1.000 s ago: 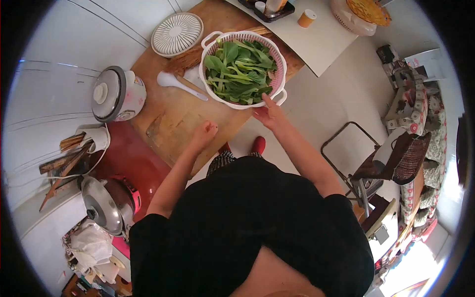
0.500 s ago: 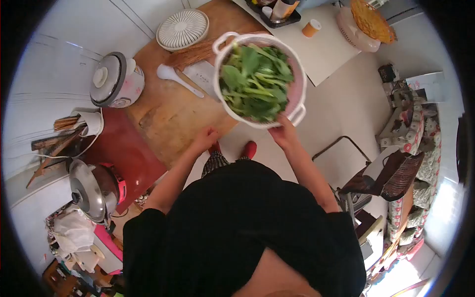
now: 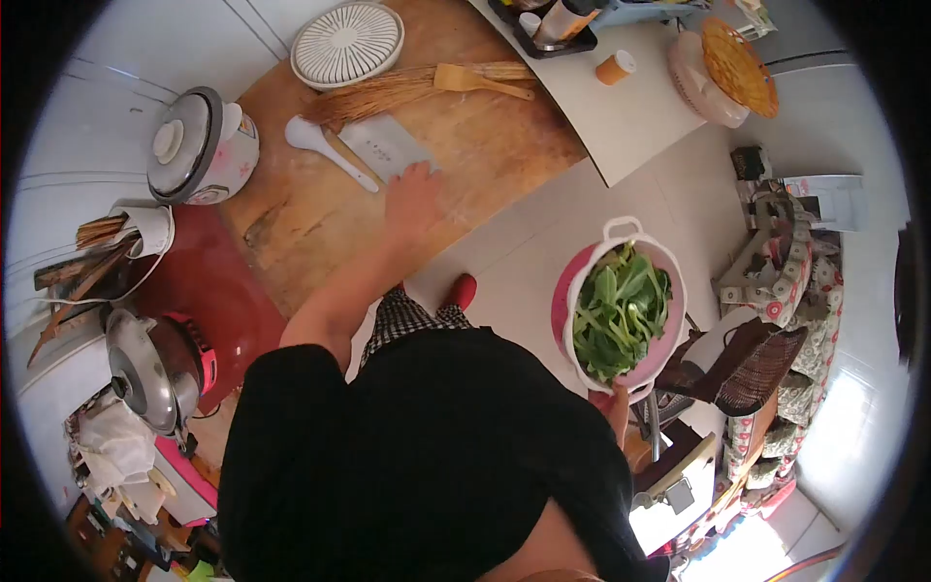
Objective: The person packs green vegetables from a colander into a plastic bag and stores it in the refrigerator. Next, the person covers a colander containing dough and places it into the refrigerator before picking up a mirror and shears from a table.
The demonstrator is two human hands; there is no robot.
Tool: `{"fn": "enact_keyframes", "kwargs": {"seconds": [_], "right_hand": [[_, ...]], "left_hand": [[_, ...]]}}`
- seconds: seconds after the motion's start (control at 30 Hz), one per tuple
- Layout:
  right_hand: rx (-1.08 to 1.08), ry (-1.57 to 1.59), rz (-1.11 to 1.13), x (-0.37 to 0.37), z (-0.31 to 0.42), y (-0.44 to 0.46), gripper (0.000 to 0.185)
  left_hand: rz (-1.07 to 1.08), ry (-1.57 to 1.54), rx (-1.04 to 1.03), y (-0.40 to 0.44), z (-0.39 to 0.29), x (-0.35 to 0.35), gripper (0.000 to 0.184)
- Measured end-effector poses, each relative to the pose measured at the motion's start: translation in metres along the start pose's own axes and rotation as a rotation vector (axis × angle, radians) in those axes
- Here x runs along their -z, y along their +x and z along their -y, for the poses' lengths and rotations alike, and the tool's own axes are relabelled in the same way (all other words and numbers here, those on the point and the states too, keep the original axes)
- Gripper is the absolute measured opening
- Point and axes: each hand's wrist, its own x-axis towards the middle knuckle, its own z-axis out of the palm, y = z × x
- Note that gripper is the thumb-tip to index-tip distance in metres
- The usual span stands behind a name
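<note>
A pink and white colander full of green leafy vegetables is off the table, over the floor on the right. My right hand grips its near rim beside a handle, partly hidden below it. My left hand reaches over the wooden table, its fingertips at the near edge of a cleaver's flat blade. Whether those fingers touch the blade or are pressed together is too small to tell. A white spoon lies left of the cleaver.
Behind the cleaver are a straw brush, a wooden spatula and a round white slatted lid. A rice cooker and a lidded pot stand at the left. A folding chair is at the right.
My right hand has carried the colander off the table, to the right and toward my body. My left hand has moved forward over the table to the cleaver. The spatula has come into view.
</note>
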Motion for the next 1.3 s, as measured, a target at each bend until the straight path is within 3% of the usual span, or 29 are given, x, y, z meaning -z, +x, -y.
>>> {"fn": "enact_keyframes", "kwargs": {"seconds": [0.07,0.17,0.3,0.37,0.47,0.6,0.77,0.97,1.1,1.23,1.3], "right_hand": [[-0.043,0.036,-0.001,0.031,-0.014,0.009,0.047],[-0.145,0.23,0.018,0.044,-0.014,0.015,0.048],[-0.219,0.336,-0.024,0.047,-0.014,0.023,0.052],[-0.156,0.08,-0.046,0.046,-0.016,0.031,0.05],[-0.131,-0.044,-0.035,0.044,-0.018,0.038,0.05],[-0.202,0.205,0.036,-0.012,-0.003,0.023,0.05],[-0.077,0.051,0.139,-0.09,0.009,0.003,0.047],[-0.112,-0.052,0.262,-0.131,-0.007,0.029,0.049],[-0.164,-0.197,0.371,-0.167,-0.025,0.054,0.047],[-0.168,-0.299,0.435,-0.212,-0.046,0.055,0.044],[-0.152,-0.267,0.467,-0.234,-0.062,0.057,0.041]], "left_hand": [[-0.041,0.161,0.017,0.009,0.017,-0.004,0.038],[0.136,0.12,0.232,0.01,0.046,0.01,0.043],[0.021,0.128,0.108,-0.019,0.071,0.003,0.044],[-0.006,0.113,0.068,-0.015,0.069,0.013,0.04],[-0.002,0.066,0.032,0.003,0.073,0.006,0.046],[0.041,0.074,0.134,0.037,0.062,0.0,0.043],[0.06,0.033,0.256,0.078,0.05,-0.006,0.036],[-0.097,-0.133,0.185,0.078,0.056,-0.013,0.026],[0.046,-0.015,0.016,0.018,0.086,0.007,0.017],[0.028,0.025,-0.003,-0.039,0.127,0.014,0.012],[0.041,-0.354,0.233,-0.065,0.171,-0.018,0.013]]}}
